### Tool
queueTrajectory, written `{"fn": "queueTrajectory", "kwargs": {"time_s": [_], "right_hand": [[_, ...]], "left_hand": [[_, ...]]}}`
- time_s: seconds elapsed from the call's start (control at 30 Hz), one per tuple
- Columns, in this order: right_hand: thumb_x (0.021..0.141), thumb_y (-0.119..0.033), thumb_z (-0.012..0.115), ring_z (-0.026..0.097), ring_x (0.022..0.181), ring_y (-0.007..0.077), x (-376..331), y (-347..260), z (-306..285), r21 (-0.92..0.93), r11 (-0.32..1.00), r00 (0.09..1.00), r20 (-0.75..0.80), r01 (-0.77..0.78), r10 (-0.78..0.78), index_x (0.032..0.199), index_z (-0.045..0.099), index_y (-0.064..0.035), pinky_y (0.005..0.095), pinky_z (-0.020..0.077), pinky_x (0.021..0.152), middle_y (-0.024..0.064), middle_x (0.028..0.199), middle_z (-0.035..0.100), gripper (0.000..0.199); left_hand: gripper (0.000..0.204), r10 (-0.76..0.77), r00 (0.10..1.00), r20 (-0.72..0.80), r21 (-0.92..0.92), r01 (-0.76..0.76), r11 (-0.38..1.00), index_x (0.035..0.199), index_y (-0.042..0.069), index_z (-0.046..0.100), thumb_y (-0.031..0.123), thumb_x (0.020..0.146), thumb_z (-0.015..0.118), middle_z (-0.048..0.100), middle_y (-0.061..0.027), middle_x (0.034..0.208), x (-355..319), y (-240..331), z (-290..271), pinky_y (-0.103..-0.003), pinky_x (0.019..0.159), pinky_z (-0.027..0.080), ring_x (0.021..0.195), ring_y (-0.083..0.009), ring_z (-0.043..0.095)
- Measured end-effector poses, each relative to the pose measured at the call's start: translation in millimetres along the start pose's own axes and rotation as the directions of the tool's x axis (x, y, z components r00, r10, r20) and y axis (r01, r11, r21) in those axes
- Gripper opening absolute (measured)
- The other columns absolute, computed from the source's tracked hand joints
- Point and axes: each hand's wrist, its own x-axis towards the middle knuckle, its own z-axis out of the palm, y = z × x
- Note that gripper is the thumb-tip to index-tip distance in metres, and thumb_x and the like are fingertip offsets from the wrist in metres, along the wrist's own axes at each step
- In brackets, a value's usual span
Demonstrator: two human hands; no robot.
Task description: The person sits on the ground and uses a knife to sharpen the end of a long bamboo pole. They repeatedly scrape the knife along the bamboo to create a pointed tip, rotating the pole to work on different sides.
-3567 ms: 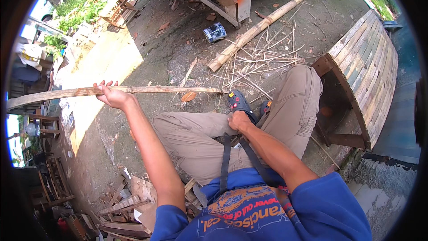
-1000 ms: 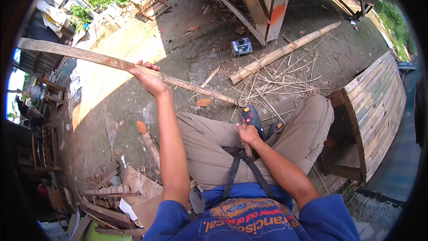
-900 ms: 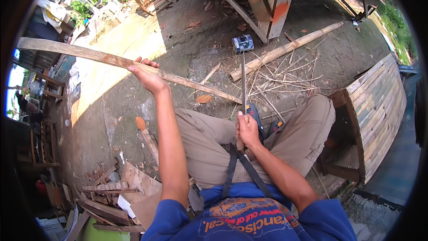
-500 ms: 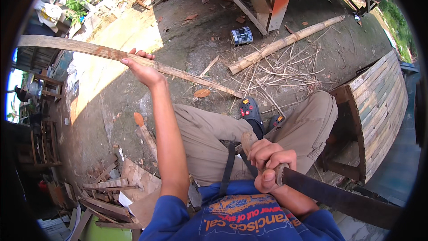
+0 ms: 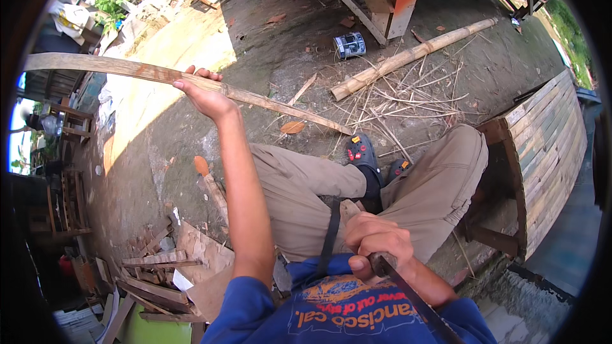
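My left hand [image 5: 207, 97] is closed around a long, flat bamboo strip [image 5: 137, 71], thumb along its near side. The strip runs from the far left to a thin end beside my dark clog [image 5: 361, 151]. My right hand [image 5: 379, 240] grips a machete by its wooden handle [image 5: 348, 211], low in front of my shirt. The machete's dark blade [image 5: 421, 304] points to the lower right, close to my torso and apart from the strip. A black strap [image 5: 329, 232] hangs over my trousers.
A bamboo pole [image 5: 414, 57] lies on the ground beside thin bamboo shavings [image 5: 408, 105] and a tin can [image 5: 350, 45]. At right stands a slatted wooden piece [image 5: 548, 159]. Scrap boards [image 5: 159, 280] are piled at lower left. A wooden structure [image 5: 401, 9] stands ahead.
The machete blade has swung from pointing right to pointing down toward the lower right, nearer my body. My right hand has turned and shifted slightly left. The left hand keeps its hold.
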Motion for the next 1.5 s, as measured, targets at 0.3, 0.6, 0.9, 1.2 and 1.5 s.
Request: {"fn": "queueTrajectory", "kwargs": {"time_s": [0.3, 0.6, 0.9, 1.2, 1.5], "right_hand": [[0.096, -0.017, 0.053, 0.039, 0.048, 0.0143, -88.4, 81.1, -6.6, 0.796, 0.255, 0.382, -0.033, -0.548, 0.924, 0.085, 0.043, -0.0101, 0.0317, 0.0367, 0.046, 0.0022, 0.058, 0.038, 0.017], [0.096, -0.021, 0.050, 0.037, 0.043, 0.0129, -97.9, 99.0, -14.3, 0.867, 0.034, 0.468, 0.235, -0.498, 0.852, 0.083, 0.045, -0.0118, 0.0317, 0.0340, 0.044, 0.0004, 0.056, 0.037, 0.017], [0.096, -0.021, 0.052, 0.037, 0.043, 0.0115, -99.5, 114.8, -21.5, 0.851, -0.166, 0.437, 0.412, -0.498, 0.800, 0.083, 0.047, -0.0108, 0.0300, 0.0349, 0.045, -0.0012, 0.057, 0.038, 0.017], [0.090, -0.027, 0.065, 0.062, 0.065, 0.0419, -47.4, 139.5, 31.9, -0.364, 0.420, 0.517, -0.231, -0.831, 0.824, 0.083, 0.058, 0.0049, 0.0476, 0.0507, 0.064, 0.0266, 0.068, 0.062, 0.033], [0.091, -0.030, 0.063, 0.066, 0.084, 0.0487, -73.2, 170.4, 8.9, -0.460, 0.240, 0.382, -0.244, -0.855, 0.891, 0.087, 0.062, 0.0118, 0.0511, 0.0519, 0.077, 0.0338, 0.081, 0.065, 0.042]], "left_hand": [[0.067, 0.005, 1.000, 0.010, -0.004, -0.005, 1.000, 0.118, 0.004, 0.048, 0.065, 0.101, 0.026, 0.050, -0.0026, 0.082, -1.5, 0.0, 2.6, -0.032, 0.067, 0.045, 0.072, -0.0144, 0.048], [0.065, 0.006, 0.999, 0.047, -0.029, -0.005, 1.000, 0.119, 0.004, 0.046, 0.064, 0.102, 0.028, 0.049, -0.0018, 0.083, -6.4, 3.5, 5.3, -0.030, 0.068, 0.044, 0.072, -0.0123, 0.047], [0.063, -0.026, 0.995, 0.100, -0.093, 0.035, 0.995, 0.113, 0.005, 0.049, 0.064, 0.101, 0.032, 0.048, -0.0021, 0.083, -14.3, 7.0, 12.5, -0.029, 0.069, 0.043, 0.072, -0.0127, 0.046], [0.058, -0.002, 0.978, 0.206, -0.177, 0.040, 0.983, 0.109, 0.005, 0.050, 0.062, 0.099, 0.043, 0.050, -0.0028, 0.086, -28.0, 15.1, 15.0, -0.030, 0.074, 0.043, 0.077, -0.0139, 0.048], [0.051, -0.089, 0.990, 0.114, -0.172, 0.108, 0.979, 0.108, 0.007, 0.052, 0.053, 0.091, 0.066, 0.054, -0.0030, 0.093, -18.0, 16.6, -3.2, -0.031, 0.079, 0.046, 0.082, -0.0142, 0.052]]}}
